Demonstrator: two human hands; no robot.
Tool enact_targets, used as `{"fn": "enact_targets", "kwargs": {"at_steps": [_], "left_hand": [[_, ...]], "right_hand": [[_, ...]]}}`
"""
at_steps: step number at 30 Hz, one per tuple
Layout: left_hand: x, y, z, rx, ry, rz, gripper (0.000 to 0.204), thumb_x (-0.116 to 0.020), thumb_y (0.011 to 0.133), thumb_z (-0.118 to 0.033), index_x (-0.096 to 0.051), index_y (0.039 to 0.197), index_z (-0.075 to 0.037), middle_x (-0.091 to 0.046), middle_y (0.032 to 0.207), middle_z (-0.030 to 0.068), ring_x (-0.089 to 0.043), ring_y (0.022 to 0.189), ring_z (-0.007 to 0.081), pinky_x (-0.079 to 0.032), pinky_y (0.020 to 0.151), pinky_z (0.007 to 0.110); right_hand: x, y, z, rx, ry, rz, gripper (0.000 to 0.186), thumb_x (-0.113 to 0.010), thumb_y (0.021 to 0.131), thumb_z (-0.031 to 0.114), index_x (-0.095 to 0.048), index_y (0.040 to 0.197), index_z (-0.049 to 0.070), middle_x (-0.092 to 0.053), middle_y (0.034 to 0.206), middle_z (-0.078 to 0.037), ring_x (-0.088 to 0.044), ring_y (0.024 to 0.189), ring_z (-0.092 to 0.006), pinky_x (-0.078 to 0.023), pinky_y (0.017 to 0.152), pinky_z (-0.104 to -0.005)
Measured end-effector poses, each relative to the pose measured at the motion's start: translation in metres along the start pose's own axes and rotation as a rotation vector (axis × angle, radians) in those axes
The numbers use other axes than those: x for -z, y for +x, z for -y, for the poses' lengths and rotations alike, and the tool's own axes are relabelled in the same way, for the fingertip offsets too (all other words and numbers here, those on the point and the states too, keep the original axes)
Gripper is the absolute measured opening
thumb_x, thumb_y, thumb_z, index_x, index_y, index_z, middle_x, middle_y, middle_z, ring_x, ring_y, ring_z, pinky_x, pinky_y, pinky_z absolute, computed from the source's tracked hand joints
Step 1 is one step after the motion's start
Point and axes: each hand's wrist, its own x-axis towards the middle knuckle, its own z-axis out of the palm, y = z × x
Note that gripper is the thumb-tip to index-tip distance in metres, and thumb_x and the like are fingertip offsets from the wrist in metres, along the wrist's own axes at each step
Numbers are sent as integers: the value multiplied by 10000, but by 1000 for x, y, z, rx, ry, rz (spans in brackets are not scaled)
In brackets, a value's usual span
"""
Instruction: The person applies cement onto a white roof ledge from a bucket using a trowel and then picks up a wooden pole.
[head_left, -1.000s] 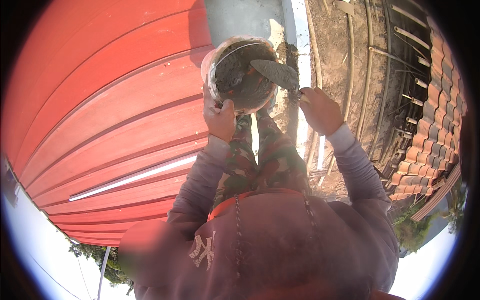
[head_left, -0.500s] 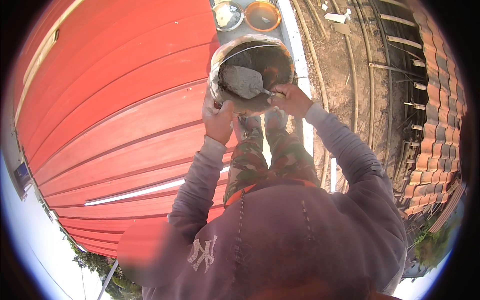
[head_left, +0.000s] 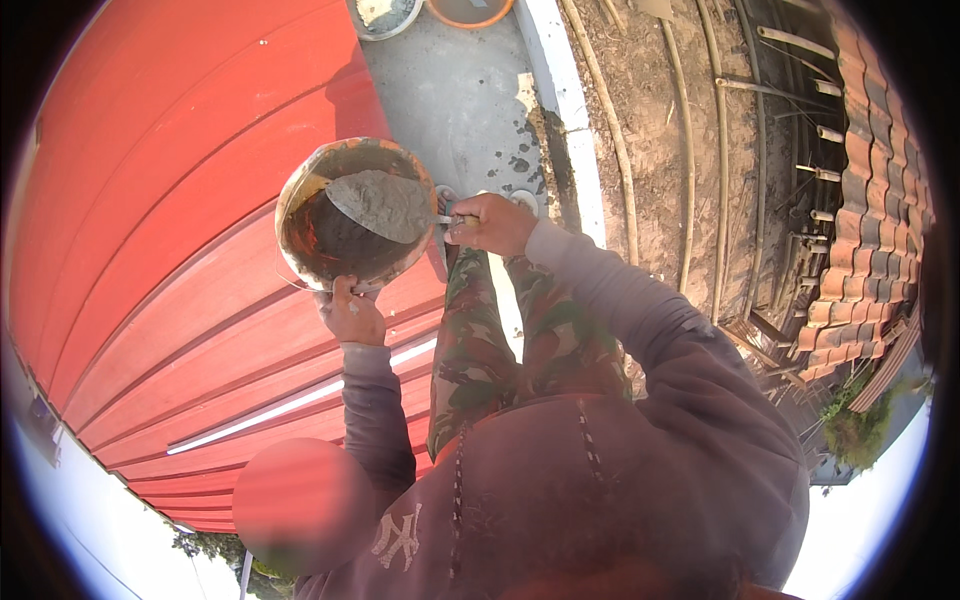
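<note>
A round mortar bucket (head_left: 312, 238), with orange inside and a caked rim, is tilted toward me over the red metal sheeting. My left hand (head_left: 355, 314) grips its near rim, the fingers partly hidden. In my right hand (head_left: 492, 224) is the handle of a trowel, held just right of the bucket. The trowel blade lies across the bucket's mouth, loaded with grey wet mortar (head_left: 385, 205). Below the blade, the bucket's inside is dark and smeared; how much mortar is in it I cannot tell.
Ribbed red sheeting (head_left: 180, 230) spreads on my left. My feet stand on a grey concrete strip (head_left: 450, 100) edged by a white ledge (head_left: 565, 70). Ahead are a pale basin (head_left: 386, 32) and an orange basin (head_left: 470, 14). Wooden poles (head_left: 690, 150) and roof tiles (head_left: 870, 210) lie right.
The bucket has moved left and nearer to me, off the concrete strip and over the red sheeting. My right hand has followed with the trowel, its blade still over the bucket's mouth.
</note>
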Motion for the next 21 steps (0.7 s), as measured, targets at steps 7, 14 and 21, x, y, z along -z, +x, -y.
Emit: {"fn": "enact_targets", "kwargs": {"at_steps": [7,14,21], "left_hand": [[21,11,50,90,219,-75,210,-551,850,113,-630,974,-36,-492,1204,145,-581,1102,270,-600,851,380],[28,-6,47,-169,652,95,310,-518,783,149,-649,1004,-25,-490,1208,178,-598,1099,312,-602,868,401],[-65,2,-47,18,-221,102,437,-546,901,45,-528,1338,21,-628,1226,71,-607,1073,157,-480,926,279]], "right_hand": [[88,36,-196,-624,825,-90,294,-682,952,250,-714,1111,5,-612,690,-66,-555,536,-142,-486,509,-296],[162,-36,-66,-656,493,-715,280,-685,958,242,-693,1099,0,-631,743,-56,-572,577,-115,-486,496,-280],[107,-102,50,-391,-73,-366,350,-671,980,223,-643,1244,-3,-666,890,-68,-651,766,-169,-510,670,-287]]}}
